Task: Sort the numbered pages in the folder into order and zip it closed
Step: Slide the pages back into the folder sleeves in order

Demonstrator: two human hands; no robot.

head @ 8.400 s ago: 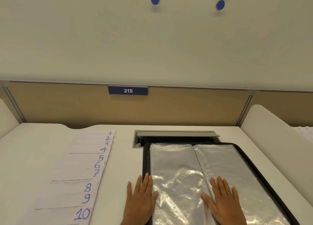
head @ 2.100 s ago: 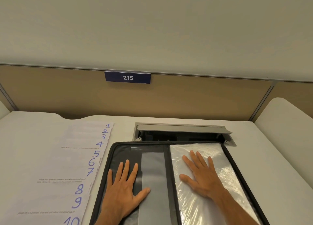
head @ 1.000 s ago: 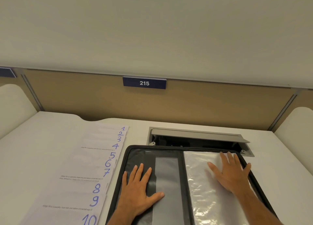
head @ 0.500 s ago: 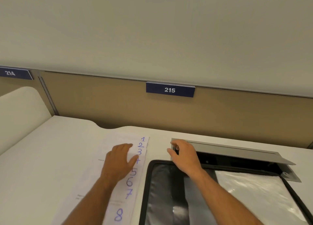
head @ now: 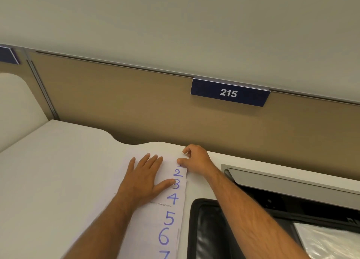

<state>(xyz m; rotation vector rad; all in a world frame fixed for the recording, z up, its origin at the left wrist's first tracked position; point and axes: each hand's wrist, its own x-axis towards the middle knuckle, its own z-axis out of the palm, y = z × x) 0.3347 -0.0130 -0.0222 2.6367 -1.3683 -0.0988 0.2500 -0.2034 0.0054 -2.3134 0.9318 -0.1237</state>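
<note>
The numbered pages (head: 171, 206) are laid in an overlapping column on the desk (head: 58, 171), its long axis running from the near edge away toward the partition, numbers climbing toward the viewer. The left hand (head: 143, 178) is pressed flat on them, fingers straight, the thumb tip beside the 3. The far right corner of the column is pinched by the right hand (head: 195, 159), apparently on the top sheet. The open folder (head: 204, 229) lies right of the column, under the right forearm.
</note>
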